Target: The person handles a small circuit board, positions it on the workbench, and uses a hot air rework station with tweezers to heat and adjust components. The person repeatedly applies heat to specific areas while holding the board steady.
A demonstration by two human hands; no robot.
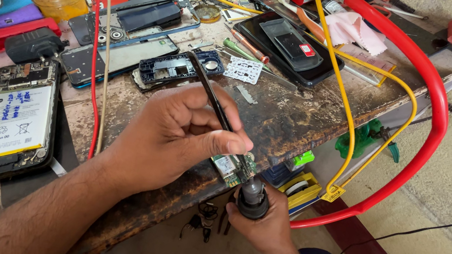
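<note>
My left hand (pixel 176 131) pinches black tweezers (pixel 210 91) and is the hand nearest the small green circuit board (pixel 231 168), which sits at the worn wooden table's front edge (pixel 165 196). The tweezer tips reach the board; I cannot tell if they clamp it. Just below the edge, my right hand (pixel 264 228) is wrapped around a black cylindrical tool (pixel 253 199), its round end pointing up under the board.
An opened phone with a white battery (pixel 16 116) lies at the left. A blue phone frame (pixel 178 67), a dark phone (pixel 289 42) and loose parts crowd the back. A thick red hose (pixel 432 100) and yellow cable (pixel 350 117) loop past the right edge.
</note>
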